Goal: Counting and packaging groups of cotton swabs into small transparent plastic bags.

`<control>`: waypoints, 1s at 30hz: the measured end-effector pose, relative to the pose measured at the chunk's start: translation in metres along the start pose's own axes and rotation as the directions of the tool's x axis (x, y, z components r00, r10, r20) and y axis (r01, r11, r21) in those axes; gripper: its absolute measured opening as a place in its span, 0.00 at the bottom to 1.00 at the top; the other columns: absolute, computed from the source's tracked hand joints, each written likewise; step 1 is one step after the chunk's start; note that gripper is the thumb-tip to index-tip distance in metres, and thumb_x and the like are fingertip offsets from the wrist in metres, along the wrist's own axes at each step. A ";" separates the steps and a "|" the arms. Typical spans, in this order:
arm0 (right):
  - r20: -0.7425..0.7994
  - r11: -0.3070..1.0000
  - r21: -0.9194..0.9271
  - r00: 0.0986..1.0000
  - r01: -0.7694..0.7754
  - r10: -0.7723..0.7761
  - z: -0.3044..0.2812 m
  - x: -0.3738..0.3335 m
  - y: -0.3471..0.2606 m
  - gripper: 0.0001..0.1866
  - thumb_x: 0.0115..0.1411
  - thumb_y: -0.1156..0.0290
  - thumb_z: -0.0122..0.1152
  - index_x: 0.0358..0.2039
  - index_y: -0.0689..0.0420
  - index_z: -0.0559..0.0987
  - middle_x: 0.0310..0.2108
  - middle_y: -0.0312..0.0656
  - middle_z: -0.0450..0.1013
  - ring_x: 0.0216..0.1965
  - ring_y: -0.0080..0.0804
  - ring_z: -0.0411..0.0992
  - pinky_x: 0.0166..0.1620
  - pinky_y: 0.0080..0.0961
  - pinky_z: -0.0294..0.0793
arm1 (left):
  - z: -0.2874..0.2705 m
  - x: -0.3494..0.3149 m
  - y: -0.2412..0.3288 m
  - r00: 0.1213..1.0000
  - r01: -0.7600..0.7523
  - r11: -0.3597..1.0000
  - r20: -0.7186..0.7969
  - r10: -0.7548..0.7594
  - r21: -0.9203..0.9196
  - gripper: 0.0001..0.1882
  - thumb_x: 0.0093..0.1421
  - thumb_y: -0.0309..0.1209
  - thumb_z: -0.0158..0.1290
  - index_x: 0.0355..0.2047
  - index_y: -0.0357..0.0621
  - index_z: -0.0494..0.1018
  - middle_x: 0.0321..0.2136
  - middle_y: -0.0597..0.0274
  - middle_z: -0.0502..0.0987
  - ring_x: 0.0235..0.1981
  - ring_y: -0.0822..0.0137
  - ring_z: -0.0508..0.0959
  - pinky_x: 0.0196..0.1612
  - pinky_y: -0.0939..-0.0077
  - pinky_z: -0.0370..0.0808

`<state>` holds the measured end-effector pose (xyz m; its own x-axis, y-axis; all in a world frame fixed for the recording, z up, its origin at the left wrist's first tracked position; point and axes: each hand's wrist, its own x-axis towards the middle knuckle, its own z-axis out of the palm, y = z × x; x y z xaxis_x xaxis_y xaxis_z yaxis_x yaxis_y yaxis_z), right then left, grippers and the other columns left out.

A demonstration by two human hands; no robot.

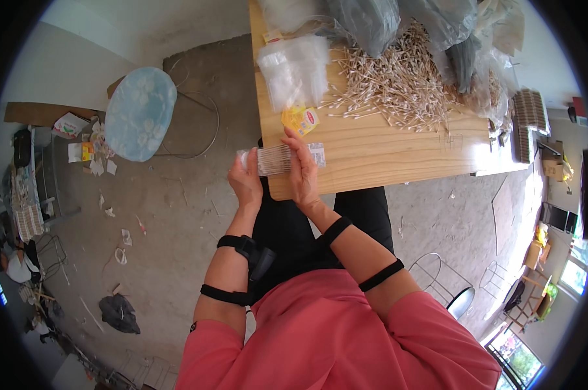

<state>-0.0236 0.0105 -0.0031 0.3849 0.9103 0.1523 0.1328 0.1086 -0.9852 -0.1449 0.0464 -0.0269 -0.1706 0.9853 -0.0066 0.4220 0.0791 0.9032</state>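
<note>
Both hands hold a small clear plastic packet of cotton swabs (278,159) just off the near edge of the wooden table (385,153). My left hand (244,179) grips its left end, and my right hand (302,170) lies flat along its right side with fingers stretched up. A yellow label card (300,120) lies on the table just beyond the packet. Farther back sits a stack of empty clear bags (294,68), and to its right a large heap of loose cotton swabs (398,81).
Grey and clear plastic sacks (372,19) crowd the table's far side. Stacked dark trays (528,117) sit at the right end. A stool with a pale blue cushion (140,112) stands to the left on a littered concrete floor. A metal chair (447,279) is at lower right.
</note>
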 end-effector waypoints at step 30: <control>0.035 1.000 -0.021 0.999 -0.014 0.015 -0.012 0.001 -0.009 0.19 0.69 0.79 0.40 0.60 0.61 0.67 0.67 0.51 0.59 0.68 0.46 0.56 0.67 0.32 0.56 | -0.014 -0.008 -0.010 0.895 0.447 0.838 0.153 -0.420 -0.313 0.20 0.72 0.44 0.44 0.46 0.37 0.72 0.35 0.64 0.77 0.34 0.70 0.77 0.37 0.76 0.75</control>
<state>-0.0140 0.0056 0.0070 0.3546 0.9253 0.1347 0.1464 0.0873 -0.9854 -0.1601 0.0355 -0.0295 -0.1931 0.8715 -0.4508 -0.0010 0.4592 0.8883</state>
